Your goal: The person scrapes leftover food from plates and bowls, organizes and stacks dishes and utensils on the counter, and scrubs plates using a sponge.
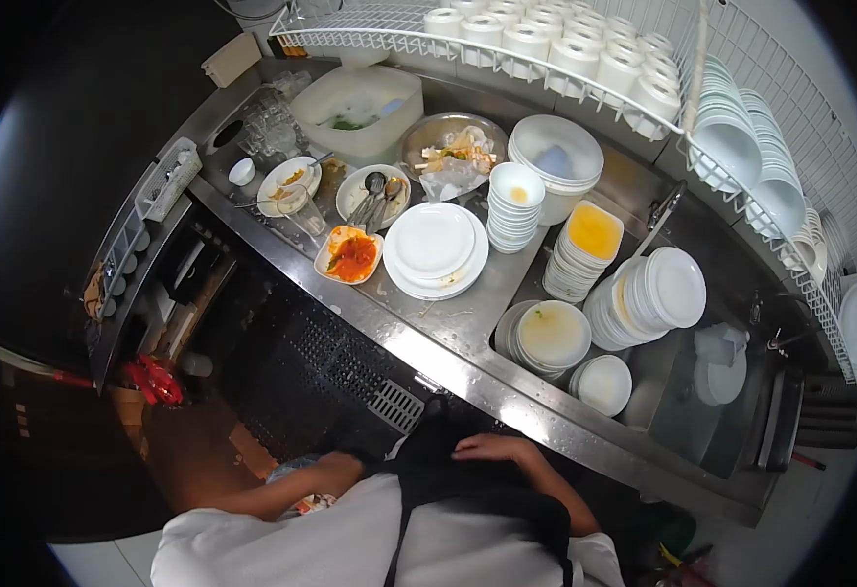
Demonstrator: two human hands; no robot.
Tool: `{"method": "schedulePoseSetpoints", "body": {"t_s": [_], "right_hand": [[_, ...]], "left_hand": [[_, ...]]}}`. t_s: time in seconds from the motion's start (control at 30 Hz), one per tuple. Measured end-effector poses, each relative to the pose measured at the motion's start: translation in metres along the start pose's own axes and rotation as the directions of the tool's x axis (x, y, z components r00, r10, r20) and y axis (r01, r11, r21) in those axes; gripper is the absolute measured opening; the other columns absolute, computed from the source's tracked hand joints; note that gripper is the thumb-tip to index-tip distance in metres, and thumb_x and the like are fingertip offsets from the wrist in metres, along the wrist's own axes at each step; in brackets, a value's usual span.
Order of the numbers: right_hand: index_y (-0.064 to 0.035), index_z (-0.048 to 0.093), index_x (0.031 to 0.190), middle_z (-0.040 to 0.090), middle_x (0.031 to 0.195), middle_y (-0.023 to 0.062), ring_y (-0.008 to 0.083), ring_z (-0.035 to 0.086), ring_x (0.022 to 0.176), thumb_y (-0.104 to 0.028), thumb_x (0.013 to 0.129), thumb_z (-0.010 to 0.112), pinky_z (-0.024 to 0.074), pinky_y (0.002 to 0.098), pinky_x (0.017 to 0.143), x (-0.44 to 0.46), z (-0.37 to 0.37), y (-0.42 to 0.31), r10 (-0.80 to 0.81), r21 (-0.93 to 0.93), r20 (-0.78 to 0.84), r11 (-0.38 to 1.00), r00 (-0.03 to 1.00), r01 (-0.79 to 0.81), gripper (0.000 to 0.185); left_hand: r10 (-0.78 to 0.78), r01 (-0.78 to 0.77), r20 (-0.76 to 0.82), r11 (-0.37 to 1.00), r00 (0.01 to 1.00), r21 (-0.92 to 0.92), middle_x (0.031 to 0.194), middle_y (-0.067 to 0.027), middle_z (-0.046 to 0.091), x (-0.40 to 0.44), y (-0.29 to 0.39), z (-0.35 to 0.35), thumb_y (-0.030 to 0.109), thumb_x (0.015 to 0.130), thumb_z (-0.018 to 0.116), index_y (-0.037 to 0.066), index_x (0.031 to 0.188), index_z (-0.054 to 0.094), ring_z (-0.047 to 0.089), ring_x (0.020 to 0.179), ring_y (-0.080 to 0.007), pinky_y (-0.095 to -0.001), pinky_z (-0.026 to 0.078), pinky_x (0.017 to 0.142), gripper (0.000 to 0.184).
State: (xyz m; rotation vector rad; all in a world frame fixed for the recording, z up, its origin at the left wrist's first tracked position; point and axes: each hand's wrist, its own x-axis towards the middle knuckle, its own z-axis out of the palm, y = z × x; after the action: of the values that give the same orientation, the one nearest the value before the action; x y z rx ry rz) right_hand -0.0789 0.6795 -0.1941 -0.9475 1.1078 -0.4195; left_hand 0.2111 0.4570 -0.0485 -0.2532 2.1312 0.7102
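My left hand (338,474) is low at my left side, by the edge of my black apron (438,460). Its fingers are lost against the dark cloth, and a plastic bag (296,468) shows beside that wrist. At the front of the apron lies my right hand (487,448), fingers stretched out, holding nothing I can see. Ahead on the steel counter stand stacked white plates (435,245), a square dish with red sauce (351,256), a bowl of spoons (373,196) and a plate of leftovers (289,186).
In the sink (683,411) are stacked square bowls (585,249), round plates (668,289) and murky water. Behind stand a steel bowl of scraps (455,157), a white tub (360,112) and several glasses (274,122). A wire rack (585,88) with cups and bowls hangs above.
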Motion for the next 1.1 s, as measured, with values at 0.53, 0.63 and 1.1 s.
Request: {"method": "schedulePoseSetpoints", "body": {"t_s": [0.53, 0.63, 1.1], "right_hand": [[-0.0031, 0.063, 0.129, 0.066, 0.125, 0.0133, 0.0216, 0.061, 0.116, -0.03, 0.094, 0.064, 0.0446, 0.0344, 0.102, -0.209, 0.206, 0.162, 0.561, 0.684, -0.44, 0.716, 0.701, -0.142, 0.044], [-0.0035, 0.064, 0.127, 0.068, 0.122, 0.0134, 0.0224, 0.062, 0.114, -0.029, 0.092, 0.065, 0.046, 0.0348, 0.1, -0.218, 0.223, 0.164, 0.593, 0.699, -0.466, 0.702, 0.657, -0.137, 0.043], [-0.0063, 0.072, 0.109, 0.073, 0.105, 0.0171, 0.0339, 0.07, 0.1, -0.027, 0.084, 0.074, 0.0535, 0.0405, 0.087, -0.278, 0.09, 0.066, 0.357, 0.218, -0.855, 0.905, 0.376, -0.365, 0.033]], "left_hand": [[0.821, -0.898, 0.38, 0.33, 0.425, 0.292, 0.093, -0.0241, 0.071, 0.231, 0.266, -0.022, 0.012, 0.079, 0.067, -0.002, 0.085, 0.071, 0.069, 0.097, -0.039, -0.0475, 0.054, 0.083, 0.016], [0.884, -0.921, 0.262, 0.382, 0.388, 0.074, 0.088, -0.0182, 0.071, 0.244, 0.305, -0.001, 0.021, 0.083, 0.07, 0.003, 0.087, 0.073, 0.068, 0.086, -0.0378, -0.0465, 0.052, 0.074, 0.019], [-0.178, 0.257, -0.984, 0.951, 0.008, -0.17, 0.094, -0.0147, 0.071, 0.189, -0.062, -0.338, 0.035, 0.086, 0.071, 0.005, 0.092, 0.073, 0.07, 0.086, -0.0312, -0.0439, 0.055, 0.075, 0.03]]}}
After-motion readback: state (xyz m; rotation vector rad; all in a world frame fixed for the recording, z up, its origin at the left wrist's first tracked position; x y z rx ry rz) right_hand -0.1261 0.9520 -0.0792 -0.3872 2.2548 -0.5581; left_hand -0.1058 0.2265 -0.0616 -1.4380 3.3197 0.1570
